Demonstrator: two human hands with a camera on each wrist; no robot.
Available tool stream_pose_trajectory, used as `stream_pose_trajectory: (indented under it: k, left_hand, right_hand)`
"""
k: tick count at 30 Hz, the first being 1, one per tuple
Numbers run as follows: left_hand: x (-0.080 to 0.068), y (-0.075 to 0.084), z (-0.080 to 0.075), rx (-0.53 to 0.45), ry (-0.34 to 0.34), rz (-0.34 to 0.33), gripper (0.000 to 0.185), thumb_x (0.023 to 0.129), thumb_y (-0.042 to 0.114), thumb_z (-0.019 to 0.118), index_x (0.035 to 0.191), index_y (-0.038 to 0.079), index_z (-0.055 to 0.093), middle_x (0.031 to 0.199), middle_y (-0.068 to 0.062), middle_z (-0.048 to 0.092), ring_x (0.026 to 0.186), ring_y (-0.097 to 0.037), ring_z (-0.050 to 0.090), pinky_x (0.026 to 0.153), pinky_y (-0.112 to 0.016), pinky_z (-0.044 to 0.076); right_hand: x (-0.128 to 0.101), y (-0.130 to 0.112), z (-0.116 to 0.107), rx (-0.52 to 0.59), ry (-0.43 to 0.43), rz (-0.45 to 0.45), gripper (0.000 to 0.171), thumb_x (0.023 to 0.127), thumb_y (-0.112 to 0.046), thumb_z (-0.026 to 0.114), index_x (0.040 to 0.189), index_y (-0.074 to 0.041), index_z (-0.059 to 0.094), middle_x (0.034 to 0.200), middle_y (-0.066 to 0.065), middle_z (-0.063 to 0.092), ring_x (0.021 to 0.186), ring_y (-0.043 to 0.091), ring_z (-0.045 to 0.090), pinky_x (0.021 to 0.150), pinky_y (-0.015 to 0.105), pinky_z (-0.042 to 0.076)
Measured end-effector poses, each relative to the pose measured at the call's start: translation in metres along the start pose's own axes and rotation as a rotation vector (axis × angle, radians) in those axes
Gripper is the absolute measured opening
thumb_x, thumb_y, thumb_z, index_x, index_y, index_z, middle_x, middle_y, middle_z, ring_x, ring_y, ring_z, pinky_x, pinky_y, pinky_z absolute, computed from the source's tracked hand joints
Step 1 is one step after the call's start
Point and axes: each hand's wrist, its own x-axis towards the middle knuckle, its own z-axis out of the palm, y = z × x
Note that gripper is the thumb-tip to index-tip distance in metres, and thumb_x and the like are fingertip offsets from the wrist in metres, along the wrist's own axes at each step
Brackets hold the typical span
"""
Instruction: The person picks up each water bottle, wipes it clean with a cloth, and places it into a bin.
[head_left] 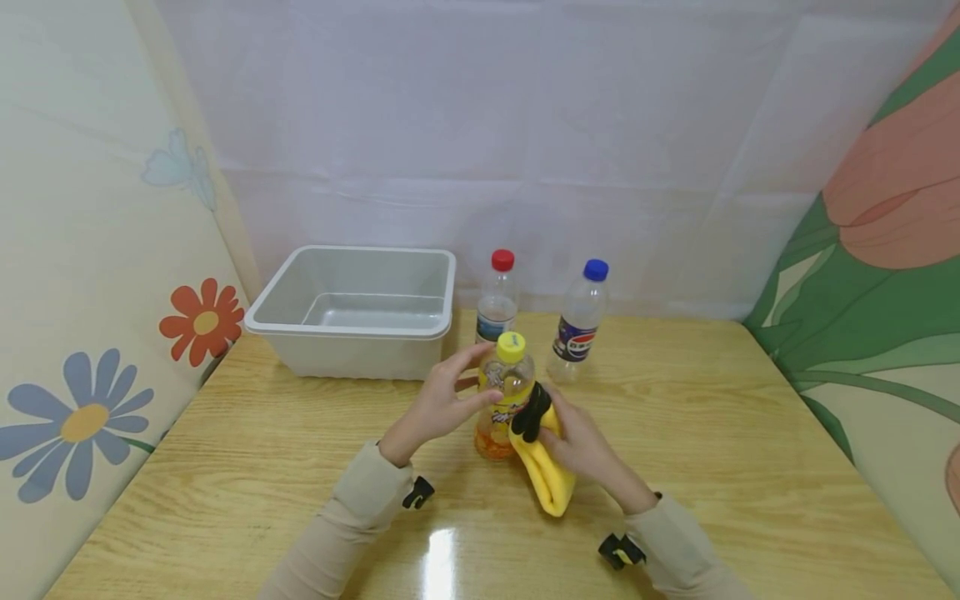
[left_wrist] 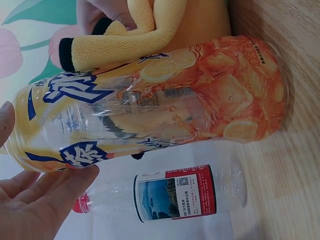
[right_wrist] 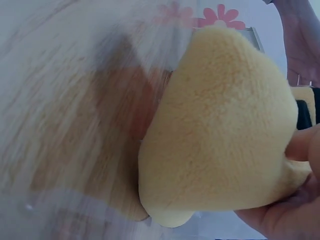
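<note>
A clear bottle [head_left: 492, 440] with a yellow cap and a yellow-orange drink label stands upright in the middle of the table. My left hand [head_left: 441, 406] grips its upper part, thumb on the near side and fingers around the far side. Pressed close beside this bottle is a yellow plush toy [head_left: 552, 487] with black tips, held in my right hand [head_left: 581, 442]. In the left wrist view the plush toy's limbs lie against the bottle [left_wrist: 150, 105]. The plush toy [right_wrist: 215, 130] fills much of the right wrist view, with fingers and thumb curled on its edge.
Behind the drink bottle stand a red-capped bottle [head_left: 497, 304] and, farther right, a blue-capped bottle [head_left: 583, 308] with a dark blue label. A grey-white plastic bin [head_left: 360, 354] sits at the back left of the wooden table [head_left: 712, 467]. A white cloth [head_left: 637, 125] hangs behind.
</note>
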Motion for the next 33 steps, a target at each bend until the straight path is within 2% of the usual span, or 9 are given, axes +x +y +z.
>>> stream_pose_trajectory:
  k: [4, 11, 18, 26, 33]
  left_hand:
    - [-0.0001, 0.0007, -0.0005, -0.002, 0.001, -0.001, 0.059, 0.08, 0.007, 0.069, 0.131, -0.004, 0.041, 0.131, -0.02, 0.046, 0.114, -0.032, 0.049, 0.084, -0.034, 0.051]
    - [-0.0008, -0.0003, -0.0001, -0.008, 0.009, -0.01, 0.058, 0.08, 0.008, 0.069, 0.13, -0.003, 0.042, 0.13, -0.019, 0.046, 0.112, -0.033, 0.05, 0.083, -0.036, 0.052]
    - [-0.0016, 0.0007, 0.0001, -0.007, 0.025, 0.002, 0.057, 0.079, 0.009, 0.07, 0.129, 0.001, 0.044, 0.124, -0.015, 0.046, 0.107, -0.03, 0.049, 0.082, -0.034, 0.052]
    - [-0.0022, 0.0008, 0.0004, -0.008, 0.038, 0.015, 0.058, 0.078, 0.008, 0.071, 0.129, -0.001, 0.044, 0.12, -0.018, 0.046, 0.106, -0.03, 0.05, 0.081, -0.036, 0.052]
    - [-0.0029, 0.0008, 0.0, -0.03, 0.051, -0.003, 0.055, 0.079, 0.008, 0.07, 0.127, -0.002, 0.043, 0.123, -0.016, 0.05, 0.11, -0.03, 0.051, 0.084, -0.033, 0.051]
  right_hand:
    - [0.0, 0.0007, 0.0013, -0.017, -0.023, 0.015, 0.063, 0.076, 0.006, 0.064, 0.133, 0.004, 0.037, 0.113, 0.026, 0.057, 0.098, 0.036, 0.058, 0.087, 0.05, 0.047]
    - [0.0, 0.0018, 0.0059, -0.079, -0.045, 0.024, 0.06, 0.075, 0.006, 0.066, 0.13, 0.005, 0.041, 0.105, 0.025, 0.061, 0.089, 0.033, 0.061, 0.078, 0.047, 0.051]
    - [0.0003, 0.0003, 0.0067, -0.108, -0.07, 0.048, 0.059, 0.077, 0.004, 0.065, 0.131, 0.005, 0.04, 0.106, 0.025, 0.06, 0.091, 0.035, 0.06, 0.082, 0.047, 0.05]
    - [0.0005, -0.001, 0.0065, -0.128, -0.087, 0.045, 0.057, 0.077, 0.006, 0.064, 0.129, 0.007, 0.041, 0.104, 0.025, 0.061, 0.088, 0.033, 0.061, 0.078, 0.045, 0.051]
    - [-0.0018, -0.0017, 0.0038, -0.133, -0.086, 0.036, 0.057, 0.078, 0.004, 0.065, 0.13, 0.005, 0.041, 0.11, 0.024, 0.059, 0.094, 0.034, 0.059, 0.083, 0.046, 0.049]
